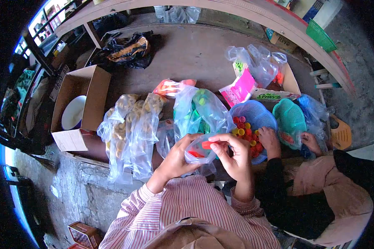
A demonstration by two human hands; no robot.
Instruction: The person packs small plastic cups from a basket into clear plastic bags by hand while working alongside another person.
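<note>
My left hand is closed around the side of a small clear plastic bag, holding its mouth toward me. Some red pieces show inside the bag. Pinched between the thumb and fingers of my right hand is a small red plastic piece, held over the bag's opening; its exact kind is too small to make out. Just beyond my hands lies a large clear bag of green pieces. To its left are clear bags of yellowish-brown pieces.
A co-worker's hand reaches into a blue basket of red and yellow caps. The other hand is beside a teal basket. A cardboard box holds a white bowl. A wooden beam arches overhead.
</note>
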